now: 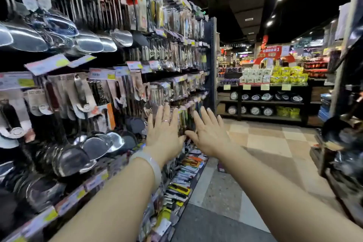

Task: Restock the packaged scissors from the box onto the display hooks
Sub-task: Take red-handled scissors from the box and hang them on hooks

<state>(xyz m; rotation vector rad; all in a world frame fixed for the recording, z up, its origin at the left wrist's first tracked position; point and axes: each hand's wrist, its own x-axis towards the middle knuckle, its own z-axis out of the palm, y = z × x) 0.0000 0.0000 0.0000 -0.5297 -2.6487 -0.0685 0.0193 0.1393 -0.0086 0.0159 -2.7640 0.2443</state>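
Left hand: the left hand [164, 130] is stretched forward, back to the camera, fingers spread flat and wide, holding nothing.
Right hand: the right hand [209, 132] is beside it, likewise flat and wide, empty; the two thumbs nearly meet.
Hands counted: two, both bare, both raised in front of the hanging packets at the far end of the rack.
Ring: one ring [166, 121] on a left finger.
Bangle: one pale bangle [149, 165] on the left wrist.
Packaged scissors: blurred; slim carded packets [184, 122] hang on display hooks between and just behind the hands, but I cannot tell whether they are scissors, nor count them.
Box: none can be made out.
Display rack: the display rack [211, 59] runs along the left, with several rows of hooks; ladles and skimmers [90, 42] hang in the upper row, pans [96, 146] lower down, too many and too blurred to count.
Bottom shelf: carded goods [182, 179] lie in a row below the hands.
Floor: a tiled floor [271, 143] lies to the right.
Far shelving: a dark shelf unit [263, 102] across the aisle carries white and yellow packs on top.
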